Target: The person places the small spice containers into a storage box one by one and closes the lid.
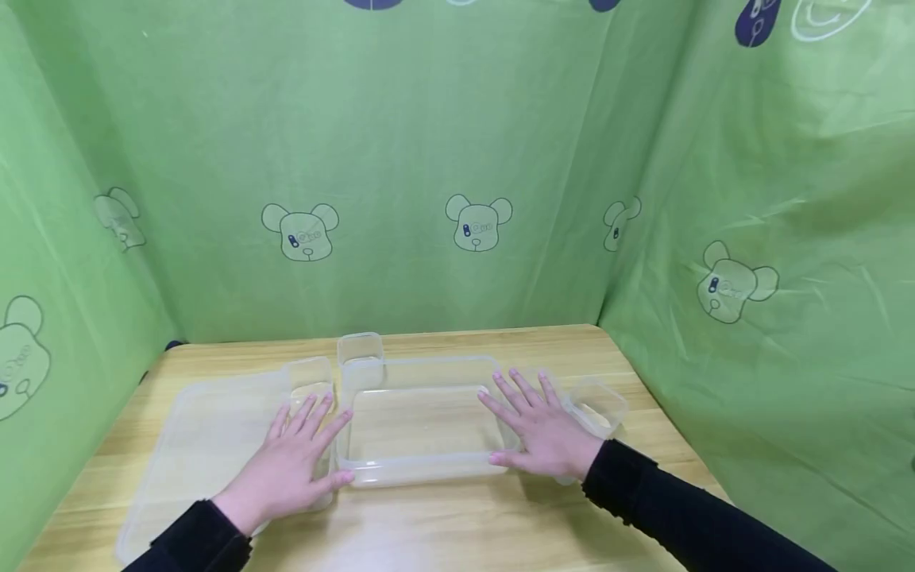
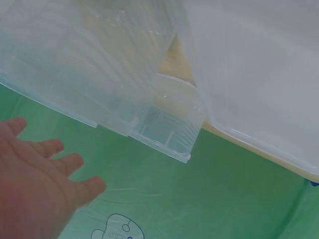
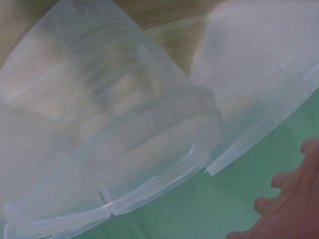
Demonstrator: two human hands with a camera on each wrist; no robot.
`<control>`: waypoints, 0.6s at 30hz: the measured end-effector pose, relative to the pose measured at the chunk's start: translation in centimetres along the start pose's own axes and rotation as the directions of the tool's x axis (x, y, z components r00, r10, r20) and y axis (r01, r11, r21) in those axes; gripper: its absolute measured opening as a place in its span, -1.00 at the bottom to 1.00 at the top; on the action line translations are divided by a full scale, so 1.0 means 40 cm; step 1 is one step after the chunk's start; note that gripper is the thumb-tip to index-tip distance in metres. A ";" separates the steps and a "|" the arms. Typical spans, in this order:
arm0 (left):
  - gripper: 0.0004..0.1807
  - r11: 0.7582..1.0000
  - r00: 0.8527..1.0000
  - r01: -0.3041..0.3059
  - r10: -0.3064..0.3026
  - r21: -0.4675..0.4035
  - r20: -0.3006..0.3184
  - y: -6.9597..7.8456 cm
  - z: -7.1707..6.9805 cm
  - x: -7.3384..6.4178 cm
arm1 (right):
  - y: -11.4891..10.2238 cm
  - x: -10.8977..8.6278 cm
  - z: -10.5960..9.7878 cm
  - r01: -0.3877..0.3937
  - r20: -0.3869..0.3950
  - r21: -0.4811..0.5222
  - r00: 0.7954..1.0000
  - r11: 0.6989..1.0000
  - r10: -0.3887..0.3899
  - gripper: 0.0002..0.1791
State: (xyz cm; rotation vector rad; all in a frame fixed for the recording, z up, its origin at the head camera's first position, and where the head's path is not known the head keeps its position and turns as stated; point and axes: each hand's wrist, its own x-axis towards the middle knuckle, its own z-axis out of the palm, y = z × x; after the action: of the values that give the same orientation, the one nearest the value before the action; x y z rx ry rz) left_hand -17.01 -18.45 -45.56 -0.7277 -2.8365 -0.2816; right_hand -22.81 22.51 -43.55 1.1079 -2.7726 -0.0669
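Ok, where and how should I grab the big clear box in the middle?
Probably take the big clear box by the middle of its long near rim, coming from that same side: it's unblocked there, while smaller containers flank both ends.

Head view first: the left grip (image 1: 286, 473) hides the lower part of a small clear container (image 1: 309, 373), and the right grip (image 1: 546, 435) masks the right end of the large clear container (image 1: 429, 470)! Actual contact? Can't tell. Both dark sleeves (image 1: 203, 540) run off the bottom edge, the bench (image 1: 400, 544) with them, and lettering on the bear prints (image 1: 307, 238) is too small to read. Left wrist now: the palm is cut at lower left, clear plastic (image 2: 75, 59) leaves the top. Right wrist: ribbed plastic (image 3: 99, 59) blurs, overlapping see-through walls blend, and the hand is cropped at lower right.
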 end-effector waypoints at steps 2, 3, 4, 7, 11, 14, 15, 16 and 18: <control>-0.11 1.000 1.000 -0.012 0.012 0.008 0.000 0.002 0.003 0.002 | -0.003 0.001 0.002 -0.004 0.008 0.002 1.000 1.000 0.004 -0.02; -0.11 1.000 1.000 -0.017 0.017 0.012 0.001 0.003 0.005 0.003 | -0.004 0.002 0.004 -0.007 0.011 -0.001 1.000 1.000 0.007 -0.02; -0.11 1.000 1.000 -0.021 0.021 0.015 0.002 0.004 0.007 0.004 | -0.005 0.003 0.005 -0.010 0.016 0.004 1.000 1.000 0.010 -0.02; -0.10 0.999 0.999 -0.033 0.033 0.016 0.008 0.008 0.010 0.007 | -0.009 0.006 0.005 -0.014 0.025 0.018 1.000 1.000 0.014 -0.01; -0.10 0.999 0.999 -0.042 0.042 0.005 0.015 0.016 0.009 0.010 | -0.016 0.010 0.004 -0.015 0.036 0.023 0.999 1.000 0.014 0.00; -0.10 0.999 0.999 -0.045 0.045 -0.007 0.019 0.022 0.007 0.012 | -0.020 0.014 0.006 -0.014 0.040 0.025 0.999 1.000 0.013 -0.01; -0.10 0.999 0.999 -0.047 0.048 -0.011 0.019 0.024 0.006 0.013 | -0.021 0.015 0.007 -0.011 0.036 0.025 0.999 1.000 0.010 -0.01; -0.10 0.999 0.999 -0.049 0.049 -0.016 0.021 0.026 0.006 0.013 | -0.022 0.016 0.009 -0.008 0.033 0.028 0.999 1.000 0.007 -0.02; -0.11 0.998 0.998 -0.057 0.057 -0.024 0.021 0.030 0.007 0.015 | -0.025 0.016 0.009 -0.007 0.030 0.044 1.000 0.999 0.006 -0.02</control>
State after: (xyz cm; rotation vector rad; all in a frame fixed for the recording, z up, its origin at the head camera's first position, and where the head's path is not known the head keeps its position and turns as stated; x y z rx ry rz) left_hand -17.00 -17.08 -45.53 -0.8198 -2.8316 -0.2997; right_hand -22.65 21.35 -43.94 1.1178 -2.8171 -0.0213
